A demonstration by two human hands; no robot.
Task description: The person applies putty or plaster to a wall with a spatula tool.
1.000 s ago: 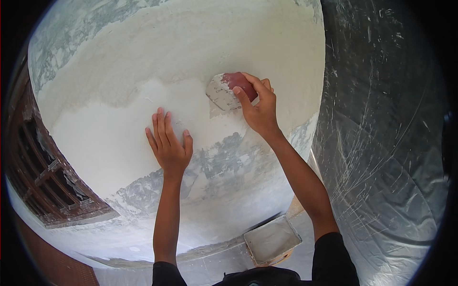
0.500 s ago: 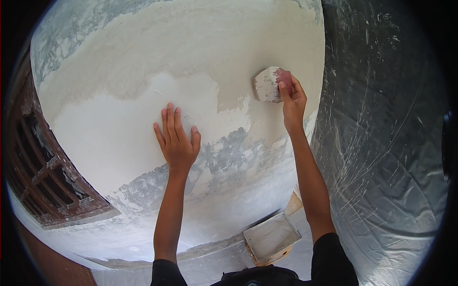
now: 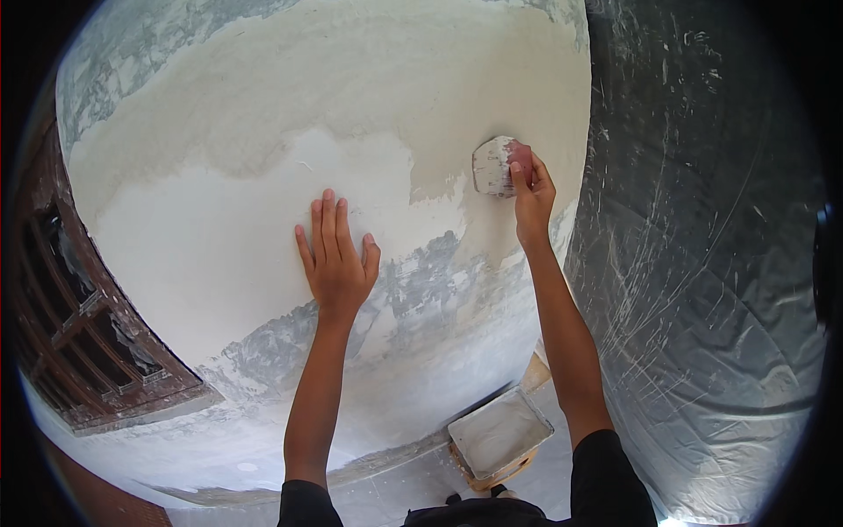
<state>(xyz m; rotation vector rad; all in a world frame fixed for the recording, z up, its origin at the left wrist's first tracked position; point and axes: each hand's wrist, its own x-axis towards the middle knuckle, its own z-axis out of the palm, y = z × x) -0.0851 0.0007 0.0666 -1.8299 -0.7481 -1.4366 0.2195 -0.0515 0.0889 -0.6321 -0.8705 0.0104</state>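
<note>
The right hand (image 3: pixel 533 200) pinches the scraper (image 3: pixel 493 167) by its reddish side, probably for control, leaving the plaster-smeared part free against the wall (image 3: pixel 211 237). The left hand (image 3: pixel 340 272), open with fingers extended, seems laid on the wall, perhaps for support. Unobstructed wall spreads above and between them, bounded by the window (image 3: pixel 81 323) at left and the sheet (image 3: pixel 702 325) at right; the tray (image 3: pixel 516 456) sits below.

One scraper (image 3: pixel 499 167), one tub (image 3: pixel 518 455), one dark sheet (image 3: pixel 685 263), seemingly one barred window (image 3: pixel 86 314)
</note>
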